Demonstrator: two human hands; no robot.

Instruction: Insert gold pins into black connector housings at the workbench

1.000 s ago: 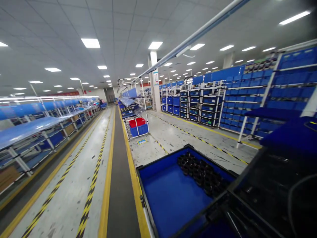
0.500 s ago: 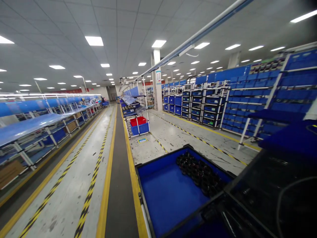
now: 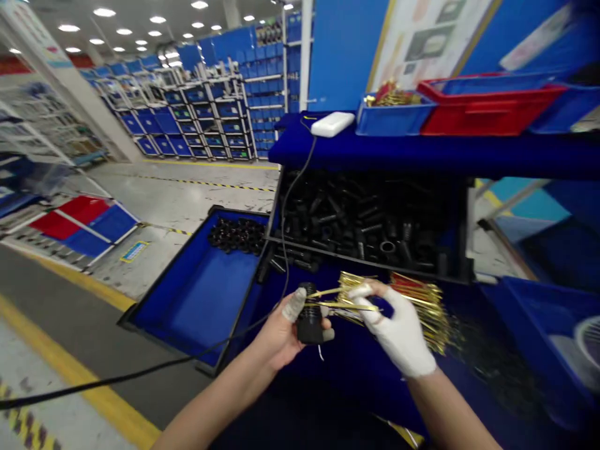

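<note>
My left hand (image 3: pixel 284 334), with pale covers on the fingertips, grips a black ribbed cylindrical part (image 3: pixel 310 325) upright. A gold twist tie (image 3: pixel 344 305) runs from the upper part of this cylinder to my right hand (image 3: pixel 398 322), which wears a white glove. The right thumb and fingers pinch the tie's ends. Behind the right hand lie bundles of gold twist ties (image 3: pixel 434 312) and a red-topped bundle (image 3: pixel 407 284) on the dark blue work surface (image 3: pixel 347 381).
A large bin of black cylindrical parts (image 3: pixel 356 219) lies beyond my hands. At left, a blue tray (image 3: pixel 201 294) holds black pieces (image 3: pixel 237 234). A dark cable (image 3: pixel 285 219) hangs across the workspace. The shelf above carries a white device (image 3: pixel 332 124) and a red bin (image 3: pixel 490 109).
The view has swung right and down from the aisle to the workbench. Both hands have come into view, holding the black part and the gold twist tie.
</note>
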